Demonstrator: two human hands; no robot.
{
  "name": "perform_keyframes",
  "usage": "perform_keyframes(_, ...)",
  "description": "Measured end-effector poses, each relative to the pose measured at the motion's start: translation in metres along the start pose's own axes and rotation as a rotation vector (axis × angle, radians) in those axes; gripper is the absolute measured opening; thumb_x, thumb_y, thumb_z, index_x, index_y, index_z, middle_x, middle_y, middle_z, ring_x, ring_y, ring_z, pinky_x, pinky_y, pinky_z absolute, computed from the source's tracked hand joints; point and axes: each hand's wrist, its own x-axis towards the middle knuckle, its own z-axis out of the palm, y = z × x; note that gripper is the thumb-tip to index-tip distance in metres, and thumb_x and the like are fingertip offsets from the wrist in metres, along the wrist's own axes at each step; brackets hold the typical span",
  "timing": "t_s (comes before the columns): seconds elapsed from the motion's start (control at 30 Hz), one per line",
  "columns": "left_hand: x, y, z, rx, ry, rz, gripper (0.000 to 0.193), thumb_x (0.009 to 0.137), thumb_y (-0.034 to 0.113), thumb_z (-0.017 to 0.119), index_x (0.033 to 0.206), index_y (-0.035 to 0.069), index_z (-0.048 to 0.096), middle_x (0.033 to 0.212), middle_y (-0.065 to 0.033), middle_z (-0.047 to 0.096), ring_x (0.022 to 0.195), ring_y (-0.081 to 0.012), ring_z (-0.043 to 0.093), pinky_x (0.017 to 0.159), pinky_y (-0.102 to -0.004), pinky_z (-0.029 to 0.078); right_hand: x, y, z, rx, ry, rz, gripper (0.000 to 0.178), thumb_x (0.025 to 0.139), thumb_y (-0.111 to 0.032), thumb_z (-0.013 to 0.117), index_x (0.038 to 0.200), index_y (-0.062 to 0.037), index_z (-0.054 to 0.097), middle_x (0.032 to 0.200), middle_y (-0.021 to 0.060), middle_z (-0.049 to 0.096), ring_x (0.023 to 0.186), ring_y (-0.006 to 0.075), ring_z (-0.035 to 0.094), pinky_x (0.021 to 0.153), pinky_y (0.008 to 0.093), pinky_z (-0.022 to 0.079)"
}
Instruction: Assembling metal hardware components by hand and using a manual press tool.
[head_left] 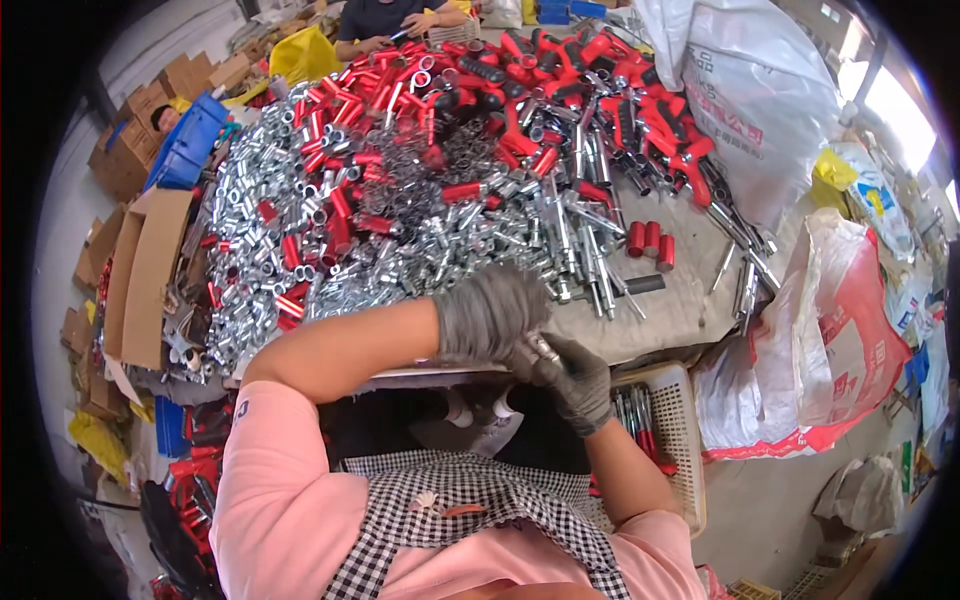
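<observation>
Both of my hands wear grey gloves and meet at the table's front edge. My right hand (578, 385) is closed round a small silver metal cylinder (543, 347), whose shiny side shows between the gloves. Right against it is my left hand (493, 312), back upward; its fingers are blurred and partly hidden, so what they grip does not show. Just beyond the left hand lies a heap of small silver metal sleeves (400, 262). Long silver rods (590, 250) and a dark rod (640, 286) lie past my hands to the right.
Red cylinders (651, 240) stand on the table (690, 310). Red-and-black tool handles (520, 125) pile up at the back. A cream plastic basket (688, 440) holds metal rods below right. White sacks (800, 370) flank the right side. Another person (395, 22) works across the table.
</observation>
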Motion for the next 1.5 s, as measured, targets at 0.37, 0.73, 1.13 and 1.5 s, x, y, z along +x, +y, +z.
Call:
perform_keyframes(0.37,0.238,-0.168,0.029,-0.326,0.193,-1.162,0.125,0.062,0.077,0.062,0.141,-0.010,0.019,0.136,-0.0239,0.044,0.122,-0.0326,0.050,0.098,-0.0400,0.043,-0.008,0.005,-0.048,-0.165,0.452,0.047,0.039,0.080,-0.024,0.068,0.106,0.0050,0.064,0.074,0.0021,0.061,0.062,0.0088,0.054,0.056,0.0232,0.042)
perform_keyframes(0.73,0.234,-0.207,0.022,-0.595,0.444,-1.115,0.089,0.071,0.030,0.065,0.147,0.012,0.022,0.138,-0.0214,0.040,0.123,-0.0353,0.047,0.101,-0.0440,0.040,-0.022,0.017,-0.059,-0.516,0.500,-0.040,0.041,0.089,-0.029,0.059,0.106,0.0080,0.061,0.076,0.0047,0.057,0.065,0.0097,0.049,0.053,0.0262,0.038)
perform_keyframes(1.13,-0.097,-0.010,-0.011,-0.164,0.357,-0.600,0.072,0.071,0.010,0.057,0.135,-0.006,0.030,0.118,-0.0265,0.053,0.108,-0.0397,0.055,0.093,-0.0410,0.046,-0.038,0.006,-0.012,0.084,0.308,-0.026,0.041,0.080,-0.027,0.071,0.106,0.0042,0.061,0.074,-0.0008,0.057,0.063,0.0078,0.049,0.056,0.0226,0.041)
perform_keyframes(1.5,-0.241,-0.196,-0.001,-0.182,0.681,-1.689,0.057,0.067,0.033,0.074,0.109,-0.002,0.057,0.101,-0.0265,0.062,0.096,-0.0389,0.061,0.083,-0.0425,0.049,-0.040,-0.047,0.073,0.237,0.022,0.021,0.045,0.079,-0.032,0.073,0.105,0.0031,0.063,0.084,0.0047,0.064,0.072,0.0098,0.054,0.065,0.0229,0.043)
